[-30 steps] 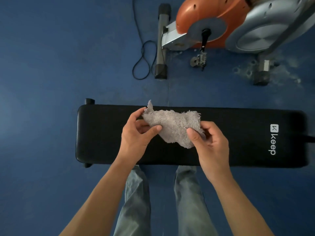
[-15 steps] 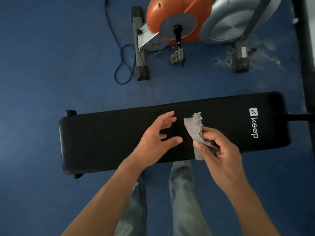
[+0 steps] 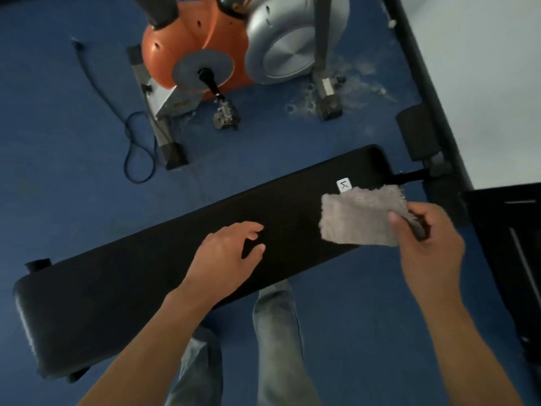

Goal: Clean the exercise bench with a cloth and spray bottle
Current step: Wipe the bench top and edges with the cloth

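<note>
Grey cloth (image 3: 360,216) hangs spread over the worktop (image 3: 164,276) w/ its long side running across the pad, near the logo end at upper right. Right hand (image 3: 430,244) fingers pinch its right edge. Left hand (image 3: 225,259) hovers mid-pad, fingers released & spread, holding nothing. Worktop's long axis runs lower left to upper right. Exercise bike (image 3: 222,54) & black cable (image 3: 131,142) on blue floor beyond.
</note>
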`<state>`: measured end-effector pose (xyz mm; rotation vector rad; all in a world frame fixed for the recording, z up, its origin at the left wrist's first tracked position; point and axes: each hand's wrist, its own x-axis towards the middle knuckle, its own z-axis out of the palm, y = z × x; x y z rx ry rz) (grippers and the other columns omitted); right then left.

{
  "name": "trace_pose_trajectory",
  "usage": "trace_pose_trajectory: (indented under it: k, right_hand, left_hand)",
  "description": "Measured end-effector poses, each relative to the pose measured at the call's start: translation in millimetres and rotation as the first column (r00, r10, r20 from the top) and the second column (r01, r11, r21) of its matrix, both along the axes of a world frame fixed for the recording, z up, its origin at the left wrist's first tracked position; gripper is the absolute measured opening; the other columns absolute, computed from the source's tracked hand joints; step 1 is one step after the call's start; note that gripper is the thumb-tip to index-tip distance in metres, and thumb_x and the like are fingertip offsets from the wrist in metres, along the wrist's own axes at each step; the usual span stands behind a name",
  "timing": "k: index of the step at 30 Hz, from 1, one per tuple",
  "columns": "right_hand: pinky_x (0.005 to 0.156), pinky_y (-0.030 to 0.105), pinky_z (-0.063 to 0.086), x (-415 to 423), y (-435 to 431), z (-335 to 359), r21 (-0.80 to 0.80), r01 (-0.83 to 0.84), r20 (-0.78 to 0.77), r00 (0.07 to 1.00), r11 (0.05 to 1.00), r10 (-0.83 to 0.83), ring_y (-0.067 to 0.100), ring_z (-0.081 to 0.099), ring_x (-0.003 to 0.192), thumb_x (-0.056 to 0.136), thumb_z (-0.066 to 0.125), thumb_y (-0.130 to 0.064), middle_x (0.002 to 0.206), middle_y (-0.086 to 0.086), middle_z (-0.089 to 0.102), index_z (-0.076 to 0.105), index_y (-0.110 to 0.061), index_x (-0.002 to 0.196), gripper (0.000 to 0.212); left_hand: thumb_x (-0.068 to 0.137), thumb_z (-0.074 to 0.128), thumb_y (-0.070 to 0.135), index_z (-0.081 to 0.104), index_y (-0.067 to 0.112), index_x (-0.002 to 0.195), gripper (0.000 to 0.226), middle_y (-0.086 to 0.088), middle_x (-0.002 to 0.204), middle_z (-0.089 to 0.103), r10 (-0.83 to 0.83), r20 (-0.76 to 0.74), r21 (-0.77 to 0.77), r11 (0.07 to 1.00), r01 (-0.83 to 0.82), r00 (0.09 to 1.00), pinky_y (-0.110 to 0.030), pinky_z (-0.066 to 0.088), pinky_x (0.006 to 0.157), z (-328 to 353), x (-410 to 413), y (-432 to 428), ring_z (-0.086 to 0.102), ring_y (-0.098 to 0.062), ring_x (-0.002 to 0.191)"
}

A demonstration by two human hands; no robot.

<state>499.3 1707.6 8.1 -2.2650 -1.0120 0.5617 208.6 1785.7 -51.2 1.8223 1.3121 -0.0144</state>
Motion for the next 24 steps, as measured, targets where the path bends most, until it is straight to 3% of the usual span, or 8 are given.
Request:
trace_pose_trajectory:
  k: [2,6,10,13,15,18,21,24]
  right_hand:
    - [0.076,0.004,0.039,61,-2,8,0.024,0.032,0.179,0.983,0.999,-0.036,0.014,0.057,0.092,0.096,0.068,-0.02,0.103,0.004,0.062,0.066,-0.011,0.109,0.016]
    - [0.075,0.029,0.043,183,-6,13,-0.08,0.008,0.409,0.912,0.997,0.026,0.032,0.063,0.087,0.1,0.059,-0.033,0.096,0.017,0.063,0.065,-0.01,0.096,0.025]
    - [0.079,0.046,0.05,235,-1,-19,-0.216,-0.095,0.524,0.828,0.972,0.198,0.042,0.06,0.089,0.095,0.067,-0.014,0.106,0.024,0.063,0.068,-0.005,0.108,0.015]
    - [0.07,0.046,0.051,250,-5,-84,-0.402,-0.193,0.39,0.848,0.895,0.358,0.043,0.064,0.079,0.092,0.069,-0.008,0.096,0.021,0.067,0.07,-0.005,0.103,0.011]
    - [0.06,0.034,0.044,249,-13,-126,-0.501,-0.281,0.278,0.844,0.819,0.459,0.035,0.06,0.068,0.094,0.068,-0.01,0.088,0.012,0.066,0.068,-0.008,0.096,0.003]
    - [0.049,0.025,0.026,237,-18,-160,-0.532,-0.232,0.221,0.89,0.814,0.398,0.021,0.05,0.066,0.099,0.061,-0.012,0.085,0.001,0.056,0.063,-0.008,0.095,0.006]
    - [0.059,0.033,0.042,233,-20,-175,-0.564,-0.159,0.243,0.906,0.811,0.347,0.029,0.06,0.079,0.096,0.063,-0.013,0.098,0.006,0.058,0.065,-0.009,0.104,0.008]
    - [0.085,0.047,0.053,223,-22,-175,-0.649,-0.171,0.193,0.906,0.742,0.378,0.033,0.064,0.099,0.095,0.063,-0.017,0.115,0.011,0.063,0.067,-0.015,0.121,0.026]
  left_hand:
    - [0.094,0.062,0.043,0.056,0.035,0.134,0.041,0.017,0.117,0.068,-0.022,-0.061,0.009,1.0,0.023,0.998,-0.034,0.052,0.099,-9,19,1,0.061,0.0,0.11]
    - [0.096,0.06,0.043,0.056,0.036,0.132,0.038,0.018,0.115,0.067,-0.072,-0.142,-0.066,0.996,0.063,0.987,-0.036,0.051,0.099,-26,58,2,0.062,-0.002,0.109]
    - [0.097,0.059,0.041,0.057,0.036,0.132,0.035,0.019,0.114,0.066,-0.102,-0.153,-0.114,0.99,0.085,0.983,-0.034,0.05,0.098,-36,95,5,0.061,-0.003,0.109]
    - [0.098,0.057,0.041,0.057,0.036,0.132,0.035,0.018,0.114,0.067,-0.137,-0.159,-0.142,0.983,0.115,0.978,-0.029,0.051,0.095,-44,118,9,0.061,-0.003,0.108]
    - [0.098,0.057,0.041,0.057,0.036,0.131,0.034,0.019,0.113,0.067,-0.139,-0.163,-0.157,0.981,0.114,0.977,-0.031,0.052,0.095,-49,128,12,0.061,-0.003,0.108]
    - [0.097,0.058,0.041,0.058,0.038,0.129,0.032,0.02,0.11,0.067,-0.128,-0.167,-0.171,0.98,0.099,0.978,-0.034,0.053,0.094,-51,135,11,0.062,-0.004,0.107]
    - [0.096,0.059,0.039,0.058,0.037,0.128,0.032,0.018,0.11,0.067,-0.139,-0.175,-0.185,0.977,0.106,0.975,-0.035,0.054,0.093,-47,133,7,0.063,-0.005,0.106]
    - [0.097,0.06,0.037,0.059,0.035,0.129,0.032,0.016,0.112,0.068,-0.154,-0.2,-0.186,0.976,0.117,0.968,-0.032,0.052,0.093,-36,128,3,0.063,-0.007,0.108]
